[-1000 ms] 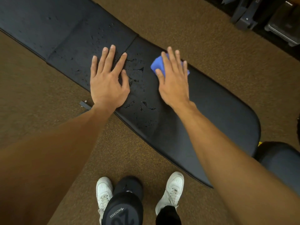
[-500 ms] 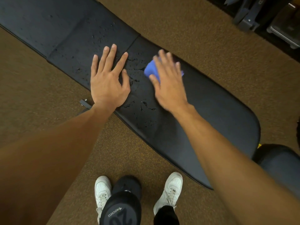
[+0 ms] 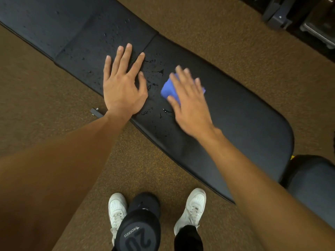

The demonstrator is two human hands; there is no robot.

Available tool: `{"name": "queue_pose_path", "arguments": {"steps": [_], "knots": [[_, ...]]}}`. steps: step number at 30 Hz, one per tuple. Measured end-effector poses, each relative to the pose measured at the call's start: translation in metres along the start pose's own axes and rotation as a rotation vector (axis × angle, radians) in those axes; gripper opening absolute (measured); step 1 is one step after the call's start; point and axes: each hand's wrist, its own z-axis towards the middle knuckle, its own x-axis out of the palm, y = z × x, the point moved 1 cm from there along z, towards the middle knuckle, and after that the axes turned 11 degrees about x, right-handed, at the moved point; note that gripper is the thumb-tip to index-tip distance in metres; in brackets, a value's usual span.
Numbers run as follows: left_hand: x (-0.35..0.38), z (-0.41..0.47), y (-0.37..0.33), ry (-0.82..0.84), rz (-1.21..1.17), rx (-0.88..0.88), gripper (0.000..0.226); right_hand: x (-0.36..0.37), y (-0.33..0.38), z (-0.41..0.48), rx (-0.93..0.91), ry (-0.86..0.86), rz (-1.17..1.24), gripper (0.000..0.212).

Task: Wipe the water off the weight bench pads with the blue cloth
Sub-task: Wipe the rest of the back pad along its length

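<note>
A long black weight bench runs diagonally from upper left to lower right, with a seat pad [image 3: 244,127] and a back pad [image 3: 87,38] meeting at a seam. Water drops [image 3: 154,86] lie on both pads around the seam. My right hand [image 3: 190,104] presses flat on a folded blue cloth [image 3: 169,90] on the seat pad; the hand is motion-blurred and covers most of the cloth. My left hand [image 3: 123,87] rests flat on the bench with fingers spread, just left of the drops, holding nothing.
Brown carpet [image 3: 226,38] surrounds the bench. My white shoes [image 3: 192,207] stand near the bench's front edge, with a black cap brim [image 3: 139,232] at the bottom. A round black pad [image 3: 315,182] sits at lower right. Metal gym equipment [image 3: 290,13] fills the top right corner.
My right hand has slid the blue cloth toward me and leftward across the seat pad, closer to the drops. The left hand has stayed in place.
</note>
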Motion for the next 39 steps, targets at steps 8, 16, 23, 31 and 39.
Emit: {"name": "queue_pose_path", "arguments": {"steps": [8,16,23,31,39], "knots": [[-0.001,0.0,0.0,0.018,0.009,0.001,0.053,-0.01,-0.04,-0.022,0.191,-0.061,0.028,0.058],[-0.002,-0.002,0.0,0.042,0.013,-0.002,0.054,0.002,-0.026,-0.074,-0.079,0.032,-0.035,0.058],[-0.001,-0.002,0.001,0.053,0.016,-0.005,0.055,-0.004,-0.031,-0.034,0.237,-0.082,0.058,0.058],[-0.003,-0.002,0.0,0.054,0.017,-0.005,0.054,-0.008,-0.06,-0.077,0.131,-0.011,0.005,0.057],[-0.004,-0.002,-0.002,0.063,0.015,-0.009,0.054,0.002,-0.032,-0.097,-0.022,0.048,-0.032,0.06]]}}
